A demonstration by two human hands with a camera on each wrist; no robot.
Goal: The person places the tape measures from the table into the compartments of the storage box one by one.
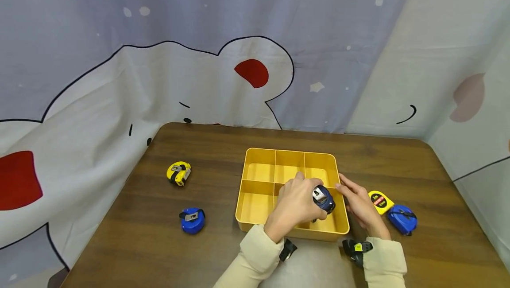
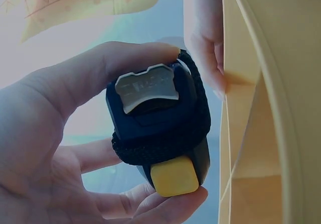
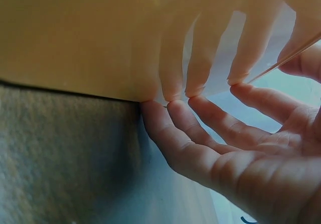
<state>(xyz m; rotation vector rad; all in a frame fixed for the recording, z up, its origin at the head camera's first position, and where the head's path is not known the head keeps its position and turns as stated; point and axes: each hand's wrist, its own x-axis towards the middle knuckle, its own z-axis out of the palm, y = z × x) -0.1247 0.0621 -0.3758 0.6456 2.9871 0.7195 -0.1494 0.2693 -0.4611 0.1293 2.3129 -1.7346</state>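
Note:
My left hand (image 1: pixel 296 199) grips a dark blue tape measure (image 1: pixel 323 198) over the front right part of the yellow divided box (image 1: pixel 255 226). In the left wrist view, the tape measure (image 2: pixel 158 113) shows a metal hook end, a black strap and a yellow button, with thumb and fingers around it. At the box's right side is my right hand (image 1: pixel 360 204), its thumb by the rim. The right wrist view has its fingertips (image 3: pixel 155 108) against the outer wall (image 3: pixel 75 43), which mirrors them. Part of the box's front row is hidden behind the left hand.
A yellow tape measure (image 1: pixel 179 173) and a blue tape measure (image 1: pixel 192 220) lie left of the box on the wooden table (image 1: pixel 159 252). Past the right hand are another yellow tape measure (image 1: pixel 380 202) and another blue one (image 1: pixel 402 219). A patterned curtain (image 1: pixel 191 79) hangs behind.

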